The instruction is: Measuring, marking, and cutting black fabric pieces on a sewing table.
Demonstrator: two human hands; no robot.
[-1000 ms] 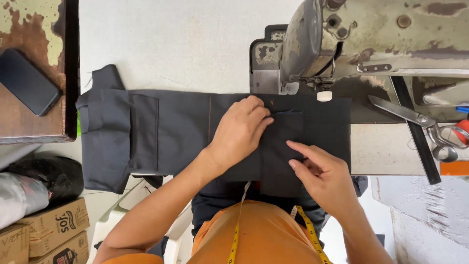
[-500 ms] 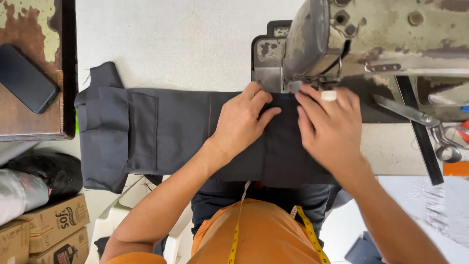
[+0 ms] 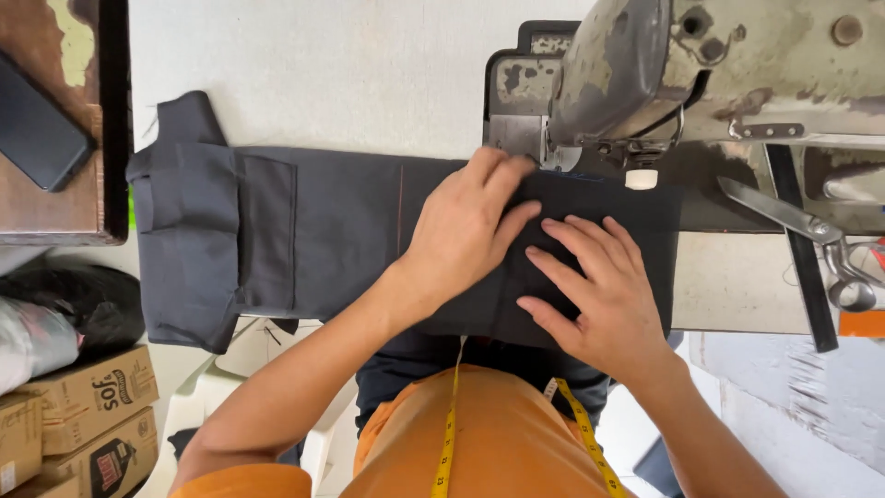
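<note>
Two hands are down flat on the dark cloth (image 3: 341, 231), and neither one has a grip closed on anything. Your left hand (image 3: 466, 226) lies palm down with its fingers spread, the fingertips reaching up to the metal plate under the head of the sewing machine (image 3: 737, 65). Your right hand (image 3: 599, 281) sits just beside it, a little lower, palm down too, fingers open and pointing up and to the left, nearly touching the left hand. Both press on the right-hand part of the cloth, just below the machine's foot.

That cloth lies stretched across the pale worktop (image 3: 323, 65), running from the machine on the right out to the left, where a folded, thicker part with a pocket-like flap hangs over the worktop's near edge. A thin light line runs down the cloth near the middle.

Over on your right, a pair of scissors (image 3: 802, 226) rests on the worktop beside the machine, well apart from your hands. A yellow tape measure (image 3: 449, 433) hangs down your orange shirt. Far left, a dark phone (image 3: 37, 129) lies on a brown wooden table (image 3: 64, 198), and cardboard boxes (image 3: 88, 401) sit below it.
</note>
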